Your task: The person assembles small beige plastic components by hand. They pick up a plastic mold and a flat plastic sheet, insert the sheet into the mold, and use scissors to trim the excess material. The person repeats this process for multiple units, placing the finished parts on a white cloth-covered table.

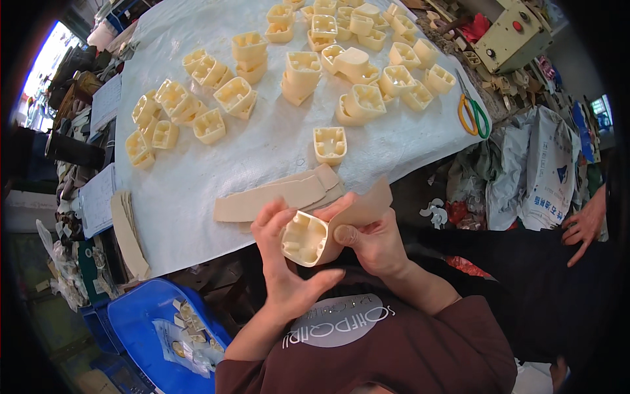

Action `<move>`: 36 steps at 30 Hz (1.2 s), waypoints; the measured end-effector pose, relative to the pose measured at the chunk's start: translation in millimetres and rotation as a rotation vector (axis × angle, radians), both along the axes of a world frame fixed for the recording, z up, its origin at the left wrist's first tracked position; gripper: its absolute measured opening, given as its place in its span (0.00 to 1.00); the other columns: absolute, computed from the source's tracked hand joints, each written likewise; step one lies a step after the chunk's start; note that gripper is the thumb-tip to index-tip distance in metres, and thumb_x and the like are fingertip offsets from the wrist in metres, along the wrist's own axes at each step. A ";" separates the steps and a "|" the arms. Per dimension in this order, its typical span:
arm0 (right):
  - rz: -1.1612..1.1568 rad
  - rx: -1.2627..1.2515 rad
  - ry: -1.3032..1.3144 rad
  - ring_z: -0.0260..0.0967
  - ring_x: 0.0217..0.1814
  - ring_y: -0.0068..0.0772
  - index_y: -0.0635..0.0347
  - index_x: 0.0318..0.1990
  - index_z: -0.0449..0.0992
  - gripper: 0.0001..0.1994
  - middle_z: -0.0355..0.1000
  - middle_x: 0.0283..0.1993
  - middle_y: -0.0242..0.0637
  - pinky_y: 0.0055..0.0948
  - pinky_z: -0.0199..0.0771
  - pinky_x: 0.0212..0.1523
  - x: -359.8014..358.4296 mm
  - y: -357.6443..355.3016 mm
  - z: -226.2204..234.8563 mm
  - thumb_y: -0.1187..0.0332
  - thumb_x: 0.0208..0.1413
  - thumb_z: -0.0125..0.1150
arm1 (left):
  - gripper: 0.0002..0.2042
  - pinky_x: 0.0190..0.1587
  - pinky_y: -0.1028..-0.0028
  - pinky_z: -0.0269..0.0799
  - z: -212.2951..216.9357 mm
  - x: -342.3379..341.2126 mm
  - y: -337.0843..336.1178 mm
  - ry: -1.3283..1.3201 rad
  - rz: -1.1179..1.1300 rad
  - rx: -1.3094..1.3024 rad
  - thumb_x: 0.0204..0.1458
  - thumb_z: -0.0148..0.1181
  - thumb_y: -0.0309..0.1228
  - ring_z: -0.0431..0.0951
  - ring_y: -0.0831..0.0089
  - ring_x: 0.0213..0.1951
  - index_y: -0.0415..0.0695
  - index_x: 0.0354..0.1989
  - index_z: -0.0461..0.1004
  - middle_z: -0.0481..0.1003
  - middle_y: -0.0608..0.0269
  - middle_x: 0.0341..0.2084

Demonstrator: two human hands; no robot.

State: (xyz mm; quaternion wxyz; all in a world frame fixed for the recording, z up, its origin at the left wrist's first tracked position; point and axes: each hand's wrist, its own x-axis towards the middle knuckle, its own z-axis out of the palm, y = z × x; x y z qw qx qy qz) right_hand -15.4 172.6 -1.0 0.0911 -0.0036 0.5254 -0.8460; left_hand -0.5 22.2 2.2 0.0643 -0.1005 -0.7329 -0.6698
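Fingers of the left hand [285, 262] curl round a cream plastic heel block [305, 238] held above the worktop [262, 151] edge; the right hand [374, 243] pinches a tan leather strip [364, 209] against it.

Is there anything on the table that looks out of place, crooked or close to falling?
Yes, one thing: the scissors with green and yellow handles lie at the far right edge of the white table cover, close to dropping off. The cream plastic blocks are scattered and piled unevenly, but none looks damaged.
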 end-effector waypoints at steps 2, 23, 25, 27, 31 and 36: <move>-0.015 0.049 0.063 0.68 0.44 0.28 0.66 0.36 0.74 0.15 0.70 0.37 0.38 0.28 0.67 0.46 0.0 -3.3 0.2 0.62 0.49 0.65 | 0.31 0.54 0.68 0.57 -3.1 3.2 1.1 -0.051 0.084 0.032 0.30 0.69 0.24 0.60 0.65 0.52 0.42 0.47 0.61 0.58 0.54 0.47; -0.068 0.030 0.282 0.66 0.38 0.21 0.62 0.32 0.66 0.07 0.68 0.34 0.34 0.22 0.69 0.41 -2.5 1.2 -9.3 0.73 0.53 0.60 | 0.35 0.51 0.65 0.62 5.0 -0.1 -6.0 0.080 -0.109 -0.150 0.33 0.71 0.34 0.62 0.59 0.52 0.43 0.51 0.59 0.56 0.49 0.52; -0.084 0.060 0.315 0.66 0.39 0.22 0.62 0.33 0.66 0.07 0.67 0.35 0.35 0.23 0.69 0.42 -1.8 0.1 -8.7 0.73 0.53 0.60 | 0.37 0.51 0.68 0.62 5.1 4.9 1.0 -0.013 -0.001 -0.224 0.34 0.72 0.30 0.64 0.64 0.50 0.40 0.53 0.55 0.59 0.52 0.48; -0.078 0.040 0.288 0.65 0.40 0.24 0.62 0.34 0.66 0.08 0.67 0.36 0.37 0.25 0.67 0.43 -0.7 0.2 -6.9 0.72 0.52 0.60 | 0.36 0.51 0.70 0.63 -3.9 8.8 6.1 -0.179 0.079 -0.093 0.34 0.71 0.26 0.66 0.68 0.48 0.39 0.53 0.54 0.61 0.54 0.47; -0.002 -0.030 0.220 0.59 0.42 0.25 0.59 0.34 0.67 0.10 0.63 0.38 0.37 0.25 0.63 0.45 0.4 2.3 -8.0 0.68 0.51 0.62 | 0.37 0.51 0.71 0.65 -3.9 6.5 1.7 -0.094 -0.039 0.132 0.38 0.66 0.18 0.67 0.68 0.49 0.38 0.57 0.51 0.62 0.55 0.47; 0.099 -0.056 0.255 0.56 0.40 0.20 0.60 0.32 0.67 0.08 0.58 0.38 0.31 0.20 0.63 0.40 3.1 3.3 -11.5 0.72 0.51 0.62 | 0.36 0.53 0.67 0.64 -7.6 4.6 -5.9 -0.118 -0.116 0.117 0.39 0.66 0.22 0.67 0.63 0.52 0.38 0.59 0.54 0.63 0.56 0.48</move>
